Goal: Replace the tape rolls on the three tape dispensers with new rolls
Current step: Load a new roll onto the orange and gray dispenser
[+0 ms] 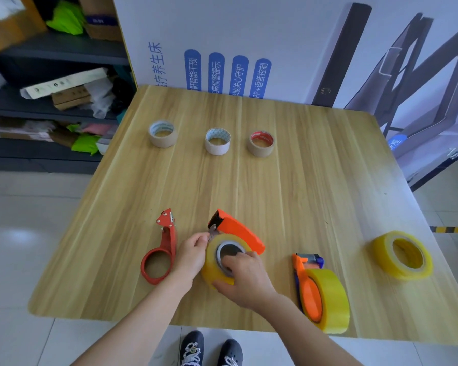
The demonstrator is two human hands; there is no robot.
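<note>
Gripping yellow roll (pixel 217 260) | right hand (pixel 245 280); left hand (pixel 192 256) fingers pinching tape | orange dispenser (pixel 236 232) nose far-left

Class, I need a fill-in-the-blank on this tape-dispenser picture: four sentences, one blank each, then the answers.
1. The red dispenser holds ____ roll.
2. Along the table's far side stand ____ small rolls.
3. The right hand rests on a ____ roll in the middle orange dispenser.
4. The loose yellow roll lies at the table's ____ side.

Answers: no; three; yellow; right
</note>
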